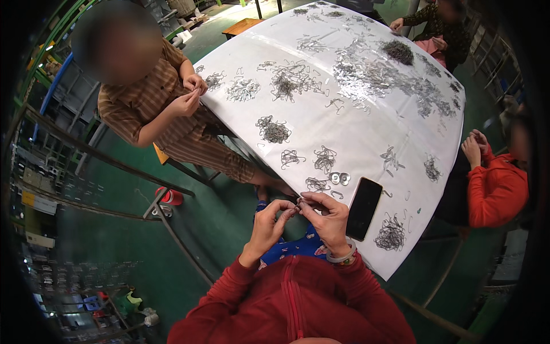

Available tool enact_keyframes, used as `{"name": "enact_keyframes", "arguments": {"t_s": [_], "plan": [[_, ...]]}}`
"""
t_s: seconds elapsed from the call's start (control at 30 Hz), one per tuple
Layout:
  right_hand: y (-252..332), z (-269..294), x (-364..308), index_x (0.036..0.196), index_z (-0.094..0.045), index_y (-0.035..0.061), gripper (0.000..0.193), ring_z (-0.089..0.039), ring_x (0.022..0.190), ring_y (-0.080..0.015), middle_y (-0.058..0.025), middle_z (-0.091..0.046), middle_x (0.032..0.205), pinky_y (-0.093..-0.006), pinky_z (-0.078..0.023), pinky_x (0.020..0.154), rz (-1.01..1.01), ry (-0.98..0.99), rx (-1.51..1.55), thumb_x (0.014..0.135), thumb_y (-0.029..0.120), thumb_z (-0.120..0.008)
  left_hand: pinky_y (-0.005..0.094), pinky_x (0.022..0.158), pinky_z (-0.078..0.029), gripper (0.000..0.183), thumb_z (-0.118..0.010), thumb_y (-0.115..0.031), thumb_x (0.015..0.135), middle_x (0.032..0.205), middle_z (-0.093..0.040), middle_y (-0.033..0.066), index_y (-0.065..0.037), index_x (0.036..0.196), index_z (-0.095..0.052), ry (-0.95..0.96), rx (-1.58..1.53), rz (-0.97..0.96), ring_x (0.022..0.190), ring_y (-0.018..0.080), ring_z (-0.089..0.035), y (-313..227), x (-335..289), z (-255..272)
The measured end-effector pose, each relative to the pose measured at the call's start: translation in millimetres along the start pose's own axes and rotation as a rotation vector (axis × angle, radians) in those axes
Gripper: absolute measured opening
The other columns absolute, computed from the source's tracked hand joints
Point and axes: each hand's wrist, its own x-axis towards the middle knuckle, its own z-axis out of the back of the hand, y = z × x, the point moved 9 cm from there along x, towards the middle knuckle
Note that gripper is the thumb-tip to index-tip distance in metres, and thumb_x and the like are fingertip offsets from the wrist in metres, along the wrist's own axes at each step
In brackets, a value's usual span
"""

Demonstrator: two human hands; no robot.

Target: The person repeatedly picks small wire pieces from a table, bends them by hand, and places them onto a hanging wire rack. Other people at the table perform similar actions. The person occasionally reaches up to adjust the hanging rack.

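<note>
Fingertips meeting in front of my red jacket, my left hand (268,222) and my right hand (327,222) are both closed in a pinch. Whatever lies between them is too small to make out. Just beyond my right hand, at the table's near edge, lies a small pile of bent wire hooks (316,184). A pair of small round metal pieces (340,179) sits by that pile. Right of my right hand is a black-screened phone (365,209), and past it a denser heap of wire hooks (390,234).
The white-covered table (355,140) carries several more hook piles, including a dark mound (397,51) at the far side. Co-workers sit at the left (166,97), right (495,189) and far right. A metal rail (114,152) and a red bucket (171,196) stand at my left.
</note>
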Motion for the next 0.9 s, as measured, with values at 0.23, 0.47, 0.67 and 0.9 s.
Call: {"name": "enact_keyframes", "arguments": {"t_s": [0.23, 0.47, 0.67, 0.9], "plan": [[-34.8, -1.7, -3.5, 0.102, -0.067, -0.0084, 0.020, -0.067, 0.076, -0.0119, -0.0115, -0.070, 0.089, -0.0215, -0.055, 0.068, -0.205, -0.064, 0.310, 0.082, -0.008, -0.068, 0.0287, 0.070, -0.051, 0.011, -0.065, 0.001, 0.087, 0.096, -0.070, 0.0098, 0.000, 0.098, -0.064, -0.019, 0.091, 0.003, 0.080, 0.0175, -0.066, 22.3, -9.8, -0.5], [-47.3, -0.8, -3.4, 0.102, -0.068, -0.0079, 0.021, -0.065, 0.077, -0.0097, -0.0087, -0.069, 0.087, -0.0202, -0.053, 0.071, -0.372, -0.001, 0.448, 0.081, -0.009, -0.068, 0.0368, 0.096, -0.047, 0.027, -0.061, -0.010, 0.093, 0.116, -0.065, 0.0170, 0.003, 0.116, -0.056, -0.092, -0.322, -0.087, 0.103, 0.0237, -0.063, 17.7, -3.7, 1.1], [-51.5, -0.4, -14.0, 0.102, -0.068, -0.0059, 0.020, -0.064, 0.083, -0.0113, -0.0082, -0.068, 0.093, -0.0222, -0.053, 0.077, -0.320, 0.129, 0.273, 0.082, -0.011, -0.066, 0.0283, 0.073, -0.052, 0.016, -0.059, -0.010, 0.095, 0.087, -0.070, 0.0135, 0.004, 0.097, -0.067, 0.028, 0.111, -0.021, 0.082, 0.0165, -0.068, 41.2, 131.2, -1.4], [-41.5, -2.0, -24.2, 0.096, -0.071, 0.0002, 0.018, -0.058, 0.070, -0.0073, -0.0036, -0.066, 0.082, -0.0208, -0.047, 0.065, -0.212, 0.143, 0.049, 0.079, -0.005, -0.069, 0.0378, 0.069, -0.054, 0.016, -0.065, -0.010, 0.086, 0.084, -0.067, 0.0200, 0.005, 0.084, -0.068, 0.099, 0.573, -0.316, 0.080, 0.0321, -0.067, 64.1, 324.3, -127.3]]}}
